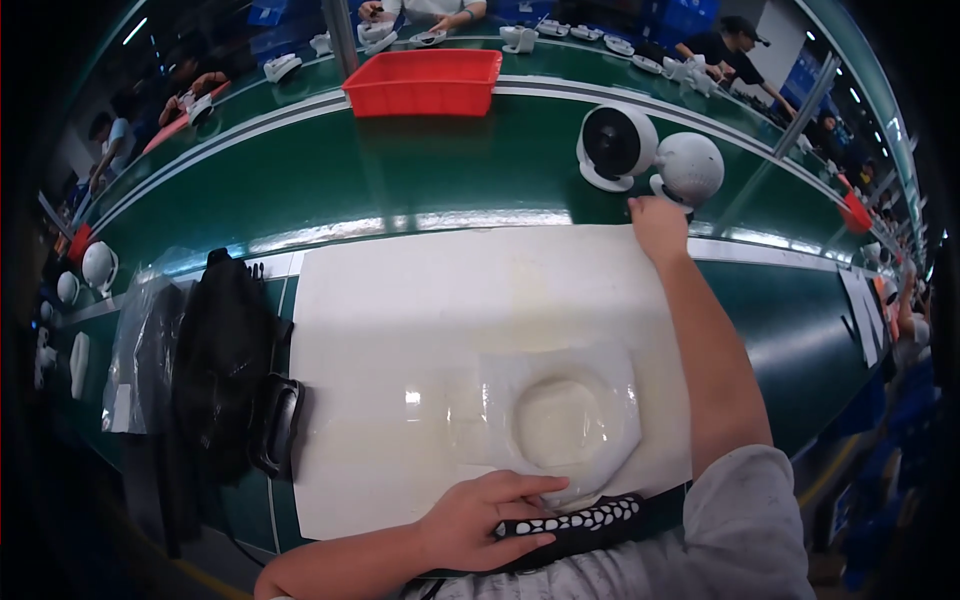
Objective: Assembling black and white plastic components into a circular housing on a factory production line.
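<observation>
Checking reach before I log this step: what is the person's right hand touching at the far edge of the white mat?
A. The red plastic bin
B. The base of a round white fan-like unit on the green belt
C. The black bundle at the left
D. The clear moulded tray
B: the right hand is stretched out to the base of the round white unit on the green belt, far from the red bin.

Table (330, 180) dark green, glossy. Mat (420, 300) white. Bin (425, 82) red. Two round fans (650, 155) white, one with black face. Bag (215, 360) black. Strap (575, 522) black with white spots.
</observation>
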Demonstrator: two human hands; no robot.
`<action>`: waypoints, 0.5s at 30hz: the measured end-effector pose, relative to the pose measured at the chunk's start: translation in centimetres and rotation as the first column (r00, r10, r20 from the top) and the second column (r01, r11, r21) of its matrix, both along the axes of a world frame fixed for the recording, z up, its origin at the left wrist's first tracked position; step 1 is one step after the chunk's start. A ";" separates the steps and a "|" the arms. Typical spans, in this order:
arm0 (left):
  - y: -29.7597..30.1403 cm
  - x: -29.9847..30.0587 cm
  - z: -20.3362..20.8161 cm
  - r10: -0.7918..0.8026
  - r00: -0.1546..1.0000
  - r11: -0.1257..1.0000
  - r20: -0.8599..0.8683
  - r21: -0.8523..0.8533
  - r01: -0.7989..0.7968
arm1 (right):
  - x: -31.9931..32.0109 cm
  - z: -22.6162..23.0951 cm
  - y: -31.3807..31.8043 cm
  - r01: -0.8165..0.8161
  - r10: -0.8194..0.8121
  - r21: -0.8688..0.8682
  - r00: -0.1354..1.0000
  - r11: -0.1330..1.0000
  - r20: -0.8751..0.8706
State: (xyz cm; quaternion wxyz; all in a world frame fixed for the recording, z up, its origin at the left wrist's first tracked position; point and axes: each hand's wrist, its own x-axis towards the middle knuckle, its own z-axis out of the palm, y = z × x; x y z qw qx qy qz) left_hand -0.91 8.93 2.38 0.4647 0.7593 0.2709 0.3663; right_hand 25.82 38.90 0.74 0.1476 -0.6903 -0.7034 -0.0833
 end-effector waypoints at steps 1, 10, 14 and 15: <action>0.1 0.1 -0.1 -0.011 1.000 1.000 0.022 0.000 0.011 | -0.8 0.3 -0.4 -0.071 0.071 -0.049 0.997 0.996 -0.003; -0.5 0.5 0.7 -0.046 0.999 0.998 0.016 0.055 0.045 | -1.5 -0.9 2.7 -0.029 0.041 0.151 0.997 0.988 -0.071; -1.3 0.2 1.2 -0.063 0.998 0.998 0.018 0.033 0.062 | 0.2 -0.4 0.5 -0.254 0.370 0.514 0.919 0.819 -0.135; -1.8 -0.1 1.2 -0.044 0.999 0.998 0.010 0.056 0.043 | -0.9 -0.1 -2.1 -0.213 0.420 0.570 0.870 0.793 -0.259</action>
